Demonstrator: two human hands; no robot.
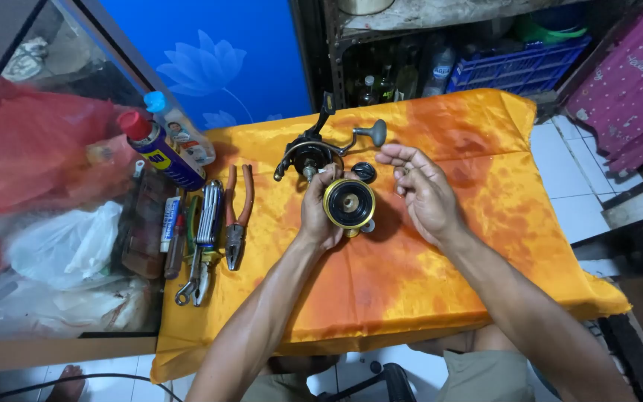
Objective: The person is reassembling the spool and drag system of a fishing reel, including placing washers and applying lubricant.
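At the bottom of the frame the person's two bare forearms rose from the knees toward the middle of the bench (411,298), which was draped in an orange and yellow satin cloth (485,223). The left hand (320,212), just left of centre, was clenched around a fishing reel spool (349,202), a round black spool with a gold rim, its open face turned up toward the camera. The right hand (422,190), just right of centre and apart from the spool, was loosely curled with the fingers bent inward; whether it pinched some small part between the fingertips could not be told. Between the two hands, just above the spool, a small black round knob (365,172) lay on the cloth. Beyond it, toward the upper centre, the spinning reel body (314,152) rested on the cloth with its bail wire and its crank handle (370,134) sticking out to the right. Along the left edge of the cloth lay a pair of pliers (237,216) with orange grips, a folding hex key set (208,216) and a spanner (187,286). Farther up and left, a blue spray can (161,152) with a red cap leaned beside a small bottle (184,134) with a blue cap.
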